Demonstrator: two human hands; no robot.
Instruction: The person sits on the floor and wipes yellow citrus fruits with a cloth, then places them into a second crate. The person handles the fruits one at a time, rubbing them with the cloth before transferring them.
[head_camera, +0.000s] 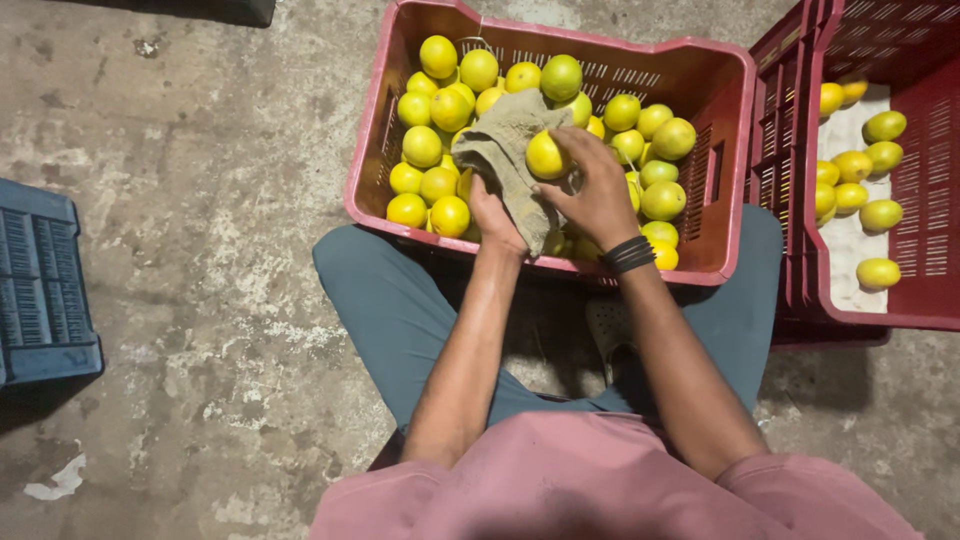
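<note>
While the right hand (598, 190) closes its fingers around a yellow fruit (546, 156), the left hand (492, 215) grips a drab cloth (505, 150) bunched against that fruit, so the two hands meet over it. The fruit sits raised just above the heap of yellow-green fruit (440, 150) in the red crate (700, 80), which stands on the floor between the person's spread knees, probably so both hands can reach in without stretching. A black band (628, 254) circles the right wrist. To the right, touching or just beside the first crate, a second red crate (880, 300) holds a few fruit (870, 160) on a pale lining, apparently kept apart from the heap. A blue crate (40, 290) lies well apart at the left on the rough concrete floor (200, 150). No labels or signs show on any crate.
</note>
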